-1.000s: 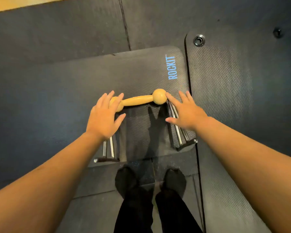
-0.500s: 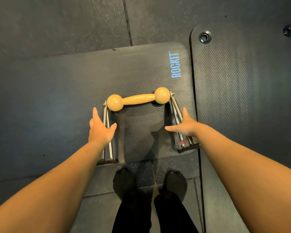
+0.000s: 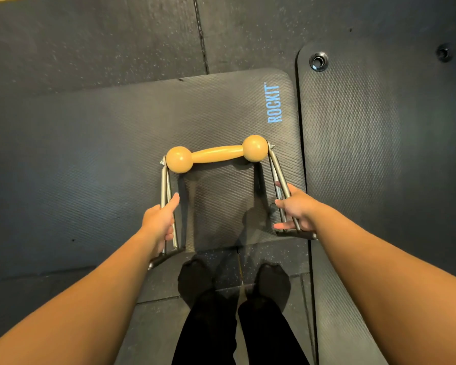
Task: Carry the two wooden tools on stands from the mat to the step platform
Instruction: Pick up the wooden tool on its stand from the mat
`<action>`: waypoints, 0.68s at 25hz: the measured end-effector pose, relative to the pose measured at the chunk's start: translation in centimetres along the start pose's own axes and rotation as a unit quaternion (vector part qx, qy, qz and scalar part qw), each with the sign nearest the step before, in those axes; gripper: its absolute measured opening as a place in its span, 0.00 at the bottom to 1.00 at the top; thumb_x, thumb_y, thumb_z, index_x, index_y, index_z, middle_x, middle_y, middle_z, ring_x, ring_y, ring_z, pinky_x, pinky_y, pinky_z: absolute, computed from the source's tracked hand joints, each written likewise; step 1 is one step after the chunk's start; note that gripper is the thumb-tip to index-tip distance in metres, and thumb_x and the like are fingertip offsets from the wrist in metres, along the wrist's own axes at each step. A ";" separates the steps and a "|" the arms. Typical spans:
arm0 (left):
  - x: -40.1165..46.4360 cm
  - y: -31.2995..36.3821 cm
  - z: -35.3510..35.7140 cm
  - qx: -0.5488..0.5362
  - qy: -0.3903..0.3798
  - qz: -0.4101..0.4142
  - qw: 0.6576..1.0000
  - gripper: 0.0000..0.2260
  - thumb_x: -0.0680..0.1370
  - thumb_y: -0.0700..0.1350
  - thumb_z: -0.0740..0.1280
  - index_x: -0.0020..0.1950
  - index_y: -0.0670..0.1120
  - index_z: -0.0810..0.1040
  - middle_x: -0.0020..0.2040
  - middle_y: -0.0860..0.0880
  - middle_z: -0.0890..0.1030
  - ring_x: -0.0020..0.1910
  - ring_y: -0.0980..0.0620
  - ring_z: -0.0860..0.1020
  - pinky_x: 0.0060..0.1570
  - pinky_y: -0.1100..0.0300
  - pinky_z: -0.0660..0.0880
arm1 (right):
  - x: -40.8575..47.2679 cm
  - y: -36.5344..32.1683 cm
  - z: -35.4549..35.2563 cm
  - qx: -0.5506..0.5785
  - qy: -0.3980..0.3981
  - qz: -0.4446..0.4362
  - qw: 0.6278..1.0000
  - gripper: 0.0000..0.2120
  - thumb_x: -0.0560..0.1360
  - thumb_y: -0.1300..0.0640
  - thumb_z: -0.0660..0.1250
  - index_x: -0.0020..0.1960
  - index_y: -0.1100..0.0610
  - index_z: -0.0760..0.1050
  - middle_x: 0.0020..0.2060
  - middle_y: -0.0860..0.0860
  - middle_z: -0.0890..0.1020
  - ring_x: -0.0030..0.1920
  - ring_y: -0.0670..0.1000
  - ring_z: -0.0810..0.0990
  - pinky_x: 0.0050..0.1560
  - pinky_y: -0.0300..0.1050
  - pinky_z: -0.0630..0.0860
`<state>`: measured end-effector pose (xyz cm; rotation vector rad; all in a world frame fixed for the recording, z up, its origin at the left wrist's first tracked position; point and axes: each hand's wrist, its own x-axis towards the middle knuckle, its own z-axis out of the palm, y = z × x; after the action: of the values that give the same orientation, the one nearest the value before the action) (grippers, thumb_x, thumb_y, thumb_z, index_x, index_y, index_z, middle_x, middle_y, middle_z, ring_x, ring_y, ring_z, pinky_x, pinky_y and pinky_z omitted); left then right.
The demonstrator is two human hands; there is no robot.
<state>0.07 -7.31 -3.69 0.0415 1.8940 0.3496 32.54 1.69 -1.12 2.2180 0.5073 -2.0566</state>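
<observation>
Head view: hands (image 3: 159, 219) on stand legs (image 3: 281, 177).

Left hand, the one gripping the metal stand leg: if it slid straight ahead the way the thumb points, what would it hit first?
Probably the left wooden ball. The left hand is wrapped on the left stand leg, thumb pointing up along it, and the leg ends at that ball. Nothing else shows between them.

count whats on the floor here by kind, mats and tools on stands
Wooden tool on a metal stand: 1
Exercise mats: 2, the ROCKIT mat and the mat with eyelets
Total: 3
</observation>
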 end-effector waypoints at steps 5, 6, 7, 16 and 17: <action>-6.0 3.7 -2.0 -0.016 0.028 0.079 0.996 0.23 0.77 0.64 0.72 0.43 0.51 0.63 0.33 0.50 0.59 0.28 0.52 0.57 0.24 0.57 0.55 | -5.8 -1.4 -0.5 0.031 0.018 -0.076 0.996 0.23 0.84 0.65 0.61 0.67 0.37 0.74 0.67 0.53 0.67 0.61 0.54 0.69 0.37 0.51 0.85; -7.5 5.1 -2.4 -0.021 0.032 0.099 0.994 0.24 0.76 0.63 0.72 0.41 0.52 0.60 0.33 0.50 0.58 0.29 0.51 0.56 0.26 0.57 0.54 | -7.2 -2.3 -0.7 0.037 0.016 -0.093 0.995 0.23 0.84 0.65 0.61 0.68 0.37 0.74 0.66 0.53 0.67 0.61 0.54 0.69 0.37 0.51 0.85; -9.2 6.8 -2.9 -0.028 0.034 0.120 0.992 0.24 0.76 0.62 0.73 0.40 0.53 0.59 0.32 0.50 0.58 0.29 0.51 0.56 0.26 0.57 0.54 | -9.0 -3.6 -1.1 0.045 0.014 -0.114 0.992 0.23 0.84 0.65 0.61 0.68 0.38 0.74 0.66 0.53 0.67 0.61 0.54 0.69 0.38 0.52 0.85; -30.3 24.7 -6.9 -0.106 0.019 0.305 0.946 0.22 0.76 0.60 0.74 0.39 0.52 0.63 0.27 0.54 0.61 0.23 0.54 0.60 0.22 0.62 0.56 | -33.8 -17.6 -6.9 0.086 0.056 -0.318 0.943 0.22 0.82 0.69 0.60 0.67 0.47 0.75 0.46 0.54 0.78 0.44 0.51 0.77 0.39 0.51 0.84; -33.7 26.7 -7.7 -0.115 0.019 0.323 0.939 0.21 0.76 0.60 0.74 0.40 0.51 0.65 0.26 0.54 0.62 0.22 0.55 0.61 0.21 0.63 0.57 | -37.7 -19.1 -7.7 0.087 0.056 -0.342 0.934 0.21 0.82 0.69 0.59 0.68 0.49 0.74 0.45 0.55 0.80 0.44 0.52 0.79 0.39 0.51 0.84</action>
<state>0.86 9.79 36.48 0.5108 1.8246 1.0217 32.63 14.73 39.88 2.5181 1.3174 -2.3387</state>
